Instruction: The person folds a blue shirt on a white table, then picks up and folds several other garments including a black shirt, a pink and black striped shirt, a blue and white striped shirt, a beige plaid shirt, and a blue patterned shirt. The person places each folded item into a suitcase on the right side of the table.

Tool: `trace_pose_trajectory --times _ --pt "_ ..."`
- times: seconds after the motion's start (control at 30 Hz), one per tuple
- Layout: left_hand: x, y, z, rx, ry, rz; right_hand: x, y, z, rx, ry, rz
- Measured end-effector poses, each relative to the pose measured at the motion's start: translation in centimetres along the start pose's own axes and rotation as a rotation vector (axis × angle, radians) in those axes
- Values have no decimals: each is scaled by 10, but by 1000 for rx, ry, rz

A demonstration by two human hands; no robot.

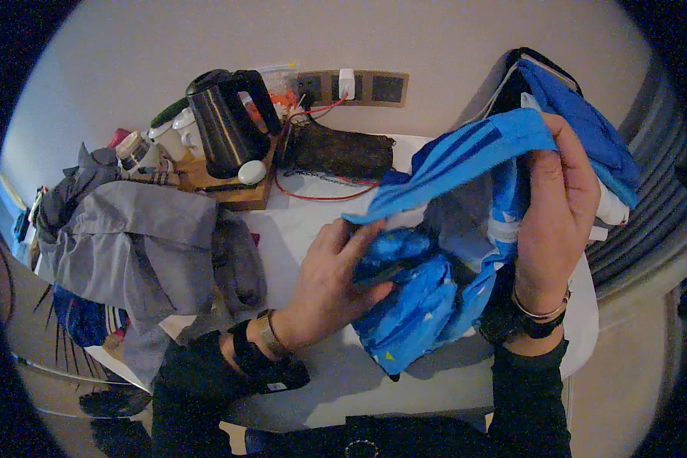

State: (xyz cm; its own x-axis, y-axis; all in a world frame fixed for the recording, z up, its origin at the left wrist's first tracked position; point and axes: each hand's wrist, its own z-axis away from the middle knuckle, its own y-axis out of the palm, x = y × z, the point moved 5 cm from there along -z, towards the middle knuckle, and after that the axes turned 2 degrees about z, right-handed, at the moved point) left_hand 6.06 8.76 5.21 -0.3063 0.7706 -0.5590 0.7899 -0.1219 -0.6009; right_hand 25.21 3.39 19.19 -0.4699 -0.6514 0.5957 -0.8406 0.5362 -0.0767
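Note:
A bright blue garment (pixel 409 306) with dark blue stripes along its edge band (pixel 464 146) and a grey inside (pixel 461 220) is held up over the white table (pixel 343 395). My right hand (pixel 558 212) pinches the right end of that band between thumb and fingers. At the band's lower left end, the fingers of my left hand (pixel 335 275) hold the cloth, with the thumb apart over the hanging folds. The garment's lower part droops in crumpled folds between my hands. Its exact kind cannot be told.
Grey clothing (pixel 143 246) is heaped at the left. Behind it, a black electric kettle (pixel 223 129) stands on a wooden board (pixel 243 197) near white cups (pixel 180 134). A red cable (pixel 312 198) runs from a wall charger (pixel 347 84) past a dark box (pixel 340 151). Blue folded fabric (pixel 578 114) lies at right.

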Motion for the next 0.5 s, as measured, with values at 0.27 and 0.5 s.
trace_pose_trajectory --times 0.27,0.5 --pt "-11 -26 -8 -35 168 -145 -28 -45 -20 -367 14 123" --pt "14 -66 -22 -173 -85 353 -58 -90 -55 -425 8 229"
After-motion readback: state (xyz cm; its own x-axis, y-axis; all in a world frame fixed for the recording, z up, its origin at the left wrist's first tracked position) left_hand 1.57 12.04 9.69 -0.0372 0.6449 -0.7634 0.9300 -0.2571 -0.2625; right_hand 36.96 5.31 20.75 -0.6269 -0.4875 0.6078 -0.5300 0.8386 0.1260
